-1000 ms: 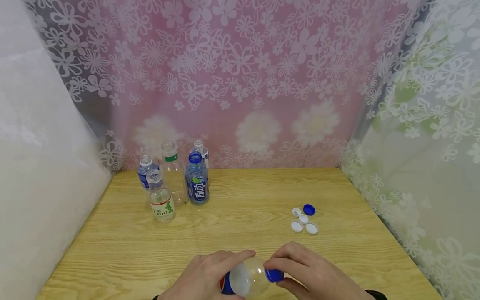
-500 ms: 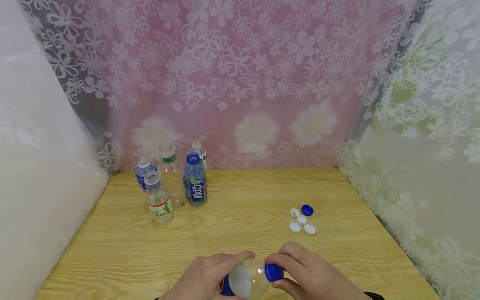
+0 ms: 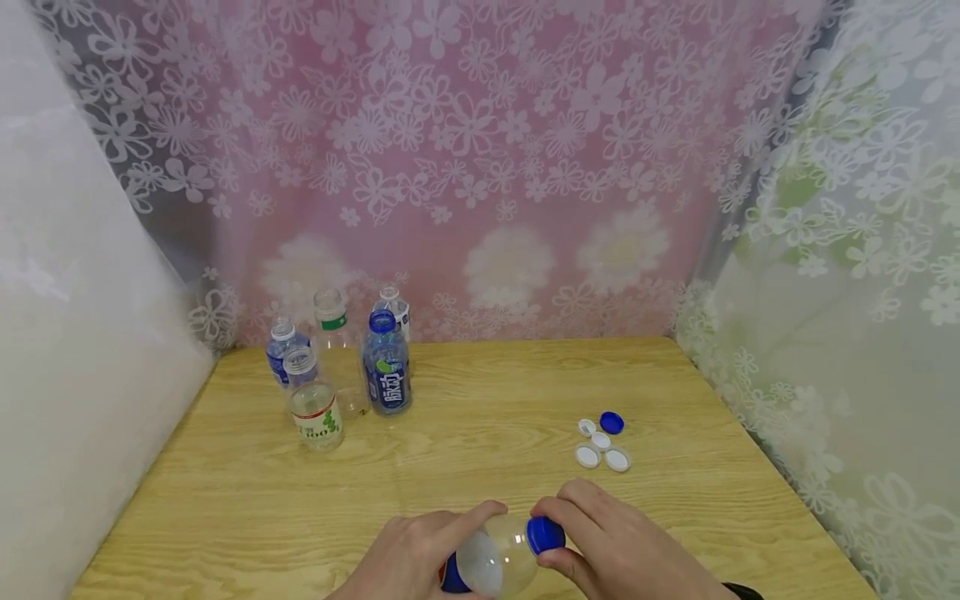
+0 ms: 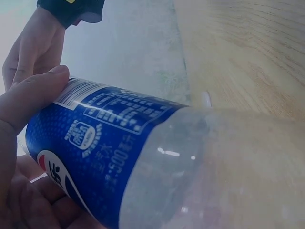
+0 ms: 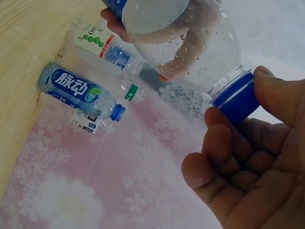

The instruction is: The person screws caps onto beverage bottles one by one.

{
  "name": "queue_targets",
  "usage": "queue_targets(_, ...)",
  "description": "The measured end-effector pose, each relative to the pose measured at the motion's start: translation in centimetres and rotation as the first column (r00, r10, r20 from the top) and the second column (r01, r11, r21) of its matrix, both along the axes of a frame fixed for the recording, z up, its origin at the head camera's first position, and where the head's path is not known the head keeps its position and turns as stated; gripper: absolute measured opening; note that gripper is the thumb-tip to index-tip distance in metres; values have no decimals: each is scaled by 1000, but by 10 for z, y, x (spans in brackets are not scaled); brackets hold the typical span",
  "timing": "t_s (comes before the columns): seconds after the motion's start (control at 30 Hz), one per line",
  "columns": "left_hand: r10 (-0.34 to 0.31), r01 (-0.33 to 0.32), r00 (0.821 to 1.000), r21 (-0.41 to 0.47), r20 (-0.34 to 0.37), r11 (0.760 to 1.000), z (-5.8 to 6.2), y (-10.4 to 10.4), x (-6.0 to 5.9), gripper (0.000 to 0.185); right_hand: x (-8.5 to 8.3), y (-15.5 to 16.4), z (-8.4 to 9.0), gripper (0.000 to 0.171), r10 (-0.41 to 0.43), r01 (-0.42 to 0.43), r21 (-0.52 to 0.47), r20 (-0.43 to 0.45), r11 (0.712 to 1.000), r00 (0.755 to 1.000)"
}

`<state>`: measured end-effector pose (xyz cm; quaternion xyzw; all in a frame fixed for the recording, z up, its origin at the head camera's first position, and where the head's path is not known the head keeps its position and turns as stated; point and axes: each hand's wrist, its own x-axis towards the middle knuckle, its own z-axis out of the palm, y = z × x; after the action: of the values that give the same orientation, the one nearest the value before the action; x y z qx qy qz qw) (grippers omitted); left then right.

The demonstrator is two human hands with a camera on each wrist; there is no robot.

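Note:
A clear plastic bottle point(image 3: 512, 554) with a blue label point(image 4: 105, 138) lies tilted sideways at the front of the table, its neck pointing right. My left hand point(image 3: 420, 550) grips it around the label, thumb along one side in the left wrist view. On its neck sits a blue cap point(image 3: 545, 535), which my right hand point(image 3: 611, 537) pinches between thumb and fingers. Seen from the right wrist, the cap point(image 5: 235, 98) is on the bottle's mouth, with a clear ring of neck showing beside it. Water drops cling inside the shoulder point(image 5: 190, 43).
Several uncapped bottles stand in a group at the back left, among them a blue-tinted one point(image 3: 387, 375) and one with a green-and-white label point(image 3: 318, 423). On the table's right side lie a loose blue cap point(image 3: 612, 423) and several white caps point(image 3: 588, 456). Curtains enclose the wooden table point(image 3: 480, 417).
The right hand's fingers have shifted around the blue cap, which shows more of its top and side. The left hand keeps its hold on the bottle. The head view has shifted slightly.

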<state>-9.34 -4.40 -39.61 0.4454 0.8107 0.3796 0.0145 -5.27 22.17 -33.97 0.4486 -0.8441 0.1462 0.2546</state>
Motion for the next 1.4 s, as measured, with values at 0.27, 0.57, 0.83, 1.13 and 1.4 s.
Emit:
queue_targets(0.27,42,-43,998,-8,-54,999,-3,4,3,64,1,-1,-3,34,-44,44,-4,-39,999,998)
queue_targets(0.57,94,-95,990,-5,-106,995,-2,6,1,66,-2,-1,-5,31,-39,39,-47,2,998,999)
queue_targets(0.83,111,-111,994,-16,-23,994,-1,5,3,69,-2,2,-6,36,12,-3,-115,83,993,996)
queue_targets(1.13,102,-99,993,58,-57,993,-6,10,2,73,-2,2,0,46,14,4,-118,158,993,987)
queue_targets(1.4,197,-198,978,-14,-76,980,-2,11,0,94,-9,20,29,51,-92,112,-103,183,988,979)
